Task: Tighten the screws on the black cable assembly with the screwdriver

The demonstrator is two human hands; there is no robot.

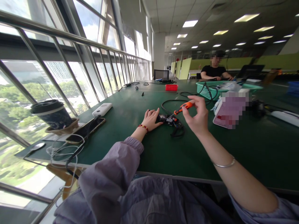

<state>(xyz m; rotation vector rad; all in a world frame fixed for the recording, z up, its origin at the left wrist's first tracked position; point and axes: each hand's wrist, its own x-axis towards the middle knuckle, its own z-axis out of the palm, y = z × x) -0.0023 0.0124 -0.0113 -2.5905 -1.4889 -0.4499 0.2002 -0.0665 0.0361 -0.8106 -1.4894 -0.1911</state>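
Observation:
In my right hand (197, 115) is an orange and black screwdriver (183, 107), pinched by the end of its handle. Its thin shaft slants down to the left, and the tip meets a small black device (171, 120) with cables lying on the green table. Whether the tip sits in a screw is too small to tell. My left hand (150, 119) rests on the table at the device's left end, fingers around a black part of it. A dark cable coils at the device's near right side.
A phone (230, 112) stands propped at right, before a green basket (206, 90) with cables. A red box (171, 87) sits farther back. At left are a coffee cup (54, 115), another phone (86, 130) and a white power bank (102, 109). A person (215, 70) sits across.

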